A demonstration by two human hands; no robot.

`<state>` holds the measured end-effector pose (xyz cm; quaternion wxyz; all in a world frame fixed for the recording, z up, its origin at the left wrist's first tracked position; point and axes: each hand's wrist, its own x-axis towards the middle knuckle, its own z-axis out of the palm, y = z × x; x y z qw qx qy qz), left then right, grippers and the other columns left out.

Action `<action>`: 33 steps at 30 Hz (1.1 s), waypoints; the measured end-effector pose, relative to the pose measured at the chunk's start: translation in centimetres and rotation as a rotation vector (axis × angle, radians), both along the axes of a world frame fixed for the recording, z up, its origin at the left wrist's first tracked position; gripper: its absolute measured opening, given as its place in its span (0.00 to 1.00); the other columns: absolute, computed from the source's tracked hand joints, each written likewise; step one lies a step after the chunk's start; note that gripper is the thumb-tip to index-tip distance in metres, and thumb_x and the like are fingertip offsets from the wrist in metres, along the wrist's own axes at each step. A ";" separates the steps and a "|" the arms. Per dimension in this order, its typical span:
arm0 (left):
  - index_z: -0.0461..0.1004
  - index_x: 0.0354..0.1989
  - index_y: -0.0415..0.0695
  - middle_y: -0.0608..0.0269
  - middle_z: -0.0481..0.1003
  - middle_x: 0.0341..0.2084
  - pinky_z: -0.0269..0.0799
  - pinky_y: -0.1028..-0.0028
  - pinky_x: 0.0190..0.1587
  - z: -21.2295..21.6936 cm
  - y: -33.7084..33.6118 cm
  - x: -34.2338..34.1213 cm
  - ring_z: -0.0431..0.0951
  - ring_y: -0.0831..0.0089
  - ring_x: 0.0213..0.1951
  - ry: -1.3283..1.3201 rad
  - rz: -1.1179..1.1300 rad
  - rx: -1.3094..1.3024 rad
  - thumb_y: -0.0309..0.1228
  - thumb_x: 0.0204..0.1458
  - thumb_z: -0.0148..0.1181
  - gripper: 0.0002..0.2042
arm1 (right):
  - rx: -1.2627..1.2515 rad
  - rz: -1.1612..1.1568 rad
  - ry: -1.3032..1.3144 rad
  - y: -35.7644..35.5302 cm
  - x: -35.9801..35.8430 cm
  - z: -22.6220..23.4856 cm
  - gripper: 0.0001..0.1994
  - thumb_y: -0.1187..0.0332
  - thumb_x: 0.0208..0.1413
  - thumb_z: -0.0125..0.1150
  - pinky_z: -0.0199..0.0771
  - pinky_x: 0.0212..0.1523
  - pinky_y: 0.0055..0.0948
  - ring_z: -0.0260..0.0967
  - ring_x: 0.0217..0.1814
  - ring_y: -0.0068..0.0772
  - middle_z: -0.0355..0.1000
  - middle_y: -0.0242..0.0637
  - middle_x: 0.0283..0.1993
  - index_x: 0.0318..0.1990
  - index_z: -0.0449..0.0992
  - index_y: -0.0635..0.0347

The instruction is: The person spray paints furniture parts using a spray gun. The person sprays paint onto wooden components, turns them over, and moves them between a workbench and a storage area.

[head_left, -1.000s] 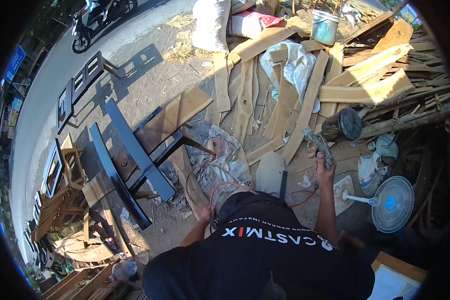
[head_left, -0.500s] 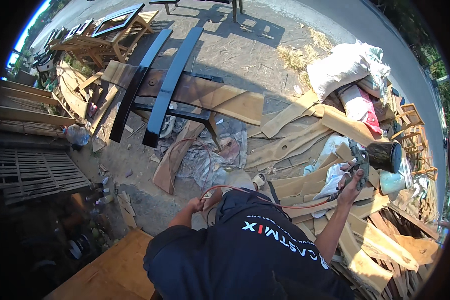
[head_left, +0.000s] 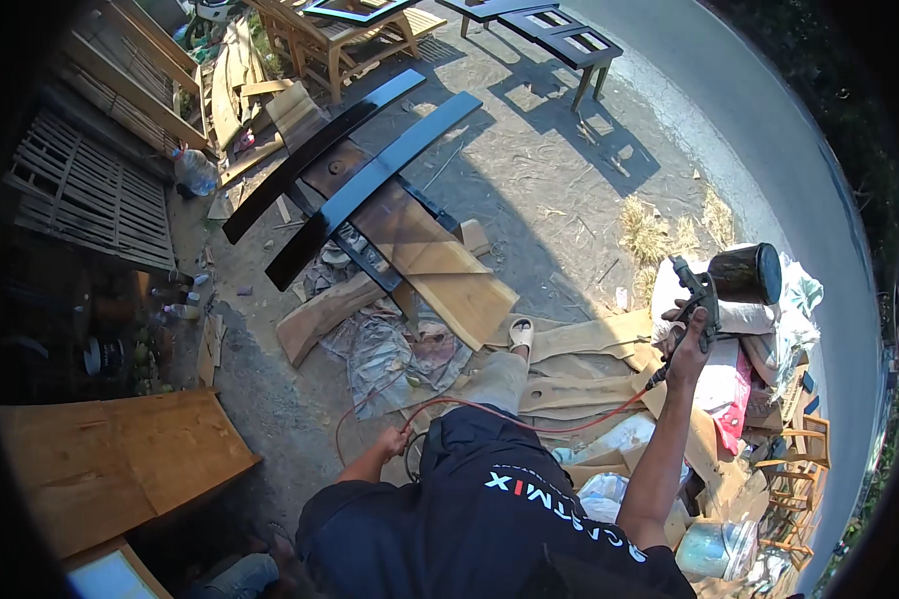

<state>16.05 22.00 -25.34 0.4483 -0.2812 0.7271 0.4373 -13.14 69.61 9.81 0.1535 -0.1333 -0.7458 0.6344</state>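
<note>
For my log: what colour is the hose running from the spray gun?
Red-orange hose, clearest in the head view.

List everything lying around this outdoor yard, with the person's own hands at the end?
long glossy boards: two, black, centre, on a dark frame
spray gun: one, dark with round cup, raised at right
hose: one, red, across the ground below centre
wooden boards: several, tan, under and around the frame
plywood sheet: one, brown, lower left
benches: two, dark, top
sacks: pile, white and pink, right
left hand: holds the hose
right hand: grips the spray gun
</note>
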 end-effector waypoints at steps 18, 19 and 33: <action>0.79 0.26 0.34 0.47 0.75 0.17 0.72 0.55 0.33 4.4 31.8 -18.7 0.80 0.55 0.26 0.086 0.618 -0.243 0.48 0.65 0.49 0.27 | 0.111 0.653 -0.271 6.9 -41.2 -2.7 0.23 0.49 0.68 0.55 0.53 0.17 0.21 0.54 0.15 0.12 0.75 0.30 0.26 0.45 0.79 0.63; 0.79 0.26 0.34 0.46 0.75 0.17 0.72 0.54 0.34 4.8 33.3 -20.8 0.80 0.54 0.27 0.065 0.655 -0.276 0.48 0.65 0.49 0.28 | 0.129 0.714 -0.279 6.7 -43.8 -3.1 0.22 0.50 0.68 0.56 0.54 0.18 0.22 0.54 0.16 0.12 0.75 0.30 0.26 0.45 0.79 0.64; 0.78 0.22 0.36 0.44 0.75 0.19 0.71 0.53 0.38 2.7 54.4 -42.6 0.80 0.46 0.31 0.078 1.062 -0.391 0.57 0.65 0.45 0.34 | 0.354 1.556 -0.089 -2.7 -71.9 -7.3 0.24 0.47 0.63 0.62 0.67 0.29 0.31 0.68 0.27 0.23 0.72 0.33 0.22 0.36 0.81 0.63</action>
